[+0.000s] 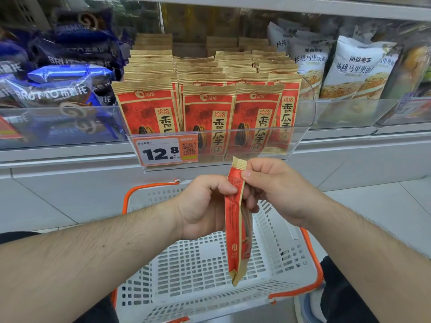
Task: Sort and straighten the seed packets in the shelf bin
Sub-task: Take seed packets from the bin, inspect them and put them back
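Head view: a clear shelf bin (300,136) holds red and tan seed packets (207,113) standing upright in about 4 fairly even rows, so most of the straightening looks done. 1 seed packet (235,220) is out of the bin, held edge-on and upright below it, above a white shopping basket (198,264) (orange handles). The left hand (205,206) pinches its upper middle, fingers curled round the near edge; the right hand (275,190) pinches near its top seal. It has yet to go back into a row.
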Demonstrator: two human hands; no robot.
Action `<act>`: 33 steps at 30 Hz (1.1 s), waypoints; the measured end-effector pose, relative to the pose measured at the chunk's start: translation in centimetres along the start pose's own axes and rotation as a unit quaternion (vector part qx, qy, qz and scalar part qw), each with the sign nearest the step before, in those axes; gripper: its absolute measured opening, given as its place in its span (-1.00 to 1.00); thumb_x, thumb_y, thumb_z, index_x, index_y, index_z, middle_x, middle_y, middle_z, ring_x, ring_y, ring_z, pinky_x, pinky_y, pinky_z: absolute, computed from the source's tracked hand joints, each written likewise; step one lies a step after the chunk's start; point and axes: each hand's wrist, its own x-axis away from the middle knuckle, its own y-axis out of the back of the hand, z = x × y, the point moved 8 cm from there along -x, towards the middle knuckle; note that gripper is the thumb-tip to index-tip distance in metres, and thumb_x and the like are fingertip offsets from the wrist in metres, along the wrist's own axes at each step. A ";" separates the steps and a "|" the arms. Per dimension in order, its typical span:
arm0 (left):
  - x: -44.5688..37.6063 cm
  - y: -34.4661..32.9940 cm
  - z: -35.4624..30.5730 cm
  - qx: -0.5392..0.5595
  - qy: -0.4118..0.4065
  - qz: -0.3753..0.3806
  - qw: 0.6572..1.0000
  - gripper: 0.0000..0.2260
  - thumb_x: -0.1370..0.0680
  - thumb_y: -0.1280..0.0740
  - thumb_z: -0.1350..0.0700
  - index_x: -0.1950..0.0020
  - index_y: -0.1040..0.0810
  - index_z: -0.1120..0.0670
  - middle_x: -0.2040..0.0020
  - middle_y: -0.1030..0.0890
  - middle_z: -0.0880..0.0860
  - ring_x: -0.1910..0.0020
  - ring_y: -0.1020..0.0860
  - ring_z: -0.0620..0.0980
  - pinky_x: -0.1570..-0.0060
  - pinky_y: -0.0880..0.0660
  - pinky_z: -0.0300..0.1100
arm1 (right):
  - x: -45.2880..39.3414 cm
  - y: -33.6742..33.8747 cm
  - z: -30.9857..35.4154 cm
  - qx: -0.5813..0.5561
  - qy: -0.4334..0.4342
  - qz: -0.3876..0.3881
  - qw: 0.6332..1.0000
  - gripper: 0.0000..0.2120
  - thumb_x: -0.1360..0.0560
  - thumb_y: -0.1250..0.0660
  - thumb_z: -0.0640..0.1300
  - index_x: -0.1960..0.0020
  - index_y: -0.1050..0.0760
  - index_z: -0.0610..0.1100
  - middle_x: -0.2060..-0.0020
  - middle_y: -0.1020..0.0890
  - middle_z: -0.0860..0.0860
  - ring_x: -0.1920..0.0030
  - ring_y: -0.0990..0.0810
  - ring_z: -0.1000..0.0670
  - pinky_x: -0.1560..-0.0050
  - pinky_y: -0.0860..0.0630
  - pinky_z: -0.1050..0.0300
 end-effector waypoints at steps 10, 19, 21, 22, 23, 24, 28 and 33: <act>0.2 0.6 0.2 -0.038 0.010 -0.085 0.996 -0.89 -0.34 -0.32 0.07 0.27 -0.54 0.11 0.15 -0.55 0.14 0.02 -0.49 0.13 -0.03 -0.47 0.07 | 0.1 0.5 0.3 0.028 0.001 -0.011 1.000 -0.75 -0.62 -0.25 -0.20 0.22 -0.51 -0.23 0.40 -0.60 -0.08 0.41 -0.56 -0.02 0.28 -0.46 0.01; 1.1 3.0 1.1 0.010 0.045 -0.260 0.964 -0.79 -0.55 -0.27 0.04 0.26 -0.44 0.06 0.30 -0.46 0.04 0.23 -0.45 0.08 -0.08 -0.48 0.25 | 2.7 -1.0 -1.5 0.315 -0.139 0.233 0.910 -0.85 -0.51 -0.43 -0.17 0.20 -0.61 -0.21 0.31 -0.70 -0.06 0.28 -0.66 0.02 0.17 -0.51 0.15; 1.2 3.1 1.2 0.024 0.050 -0.270 0.961 -0.81 -0.56 -0.27 0.04 0.23 -0.44 0.07 0.30 -0.45 0.04 0.22 -0.44 0.08 -0.05 -0.49 0.27 | 2.5 -0.9 -1.6 0.321 -0.136 0.227 0.909 -0.86 -0.54 -0.39 -0.22 0.17 -0.62 -0.26 0.29 -0.71 -0.05 0.26 -0.67 0.03 0.15 -0.51 0.14; 1.3 3.2 1.2 0.027 0.053 -0.273 0.960 -0.81 -0.55 -0.27 0.04 0.23 -0.43 0.07 0.30 -0.45 0.04 0.23 -0.44 0.08 0.01 -0.50 0.24 | 2.5 -0.9 -1.6 0.323 -0.135 0.227 0.909 -0.86 -0.54 -0.38 -0.24 0.15 -0.61 -0.29 0.29 -0.71 -0.05 0.26 -0.67 0.05 0.15 -0.51 0.14; 1.3 3.2 1.3 0.029 0.055 -0.273 0.960 -0.81 -0.55 -0.27 0.04 0.23 -0.43 0.08 0.31 -0.45 0.04 0.24 -0.44 0.08 0.05 -0.51 0.22 | 2.4 -0.9 -1.7 0.324 -0.135 0.229 0.908 -0.86 -0.55 -0.37 -0.26 0.13 -0.60 -0.32 0.28 -0.71 -0.06 0.27 -0.67 0.07 0.16 -0.51 0.17; 1.3 3.1 1.3 0.030 0.057 -0.273 0.960 -0.81 -0.55 -0.27 0.04 0.24 -0.43 0.08 0.32 -0.45 0.04 0.24 -0.44 0.08 0.07 -0.51 0.21 | 2.4 -0.9 -1.7 0.326 -0.136 0.233 0.906 -0.86 -0.55 -0.36 -0.27 0.11 -0.60 -0.35 0.27 -0.71 -0.07 0.28 -0.67 0.08 0.17 -0.52 0.20; 1.2 3.0 1.5 0.036 0.065 -0.269 0.960 -0.79 -0.55 -0.27 0.04 0.26 -0.44 0.09 0.33 -0.46 0.04 0.26 -0.44 0.07 0.11 -0.50 0.20 | 2.4 -0.8 -1.9 0.328 -0.136 0.247 0.902 -0.84 -0.57 -0.34 -0.28 0.02 -0.58 -0.41 0.18 -0.73 -0.16 0.25 -0.67 0.06 0.15 -0.52 0.20; 1.1 3.0 1.6 0.042 0.066 -0.265 0.961 -0.78 -0.55 -0.27 0.04 0.26 -0.44 0.09 0.31 -0.46 0.05 0.24 -0.45 0.08 0.08 -0.50 0.22 | 2.1 -0.7 -2.5 0.307 -0.136 0.251 0.908 -0.85 -0.56 -0.35 -0.29 0.05 -0.58 -0.41 0.19 -0.72 -0.20 0.27 -0.66 0.05 0.15 -0.51 0.17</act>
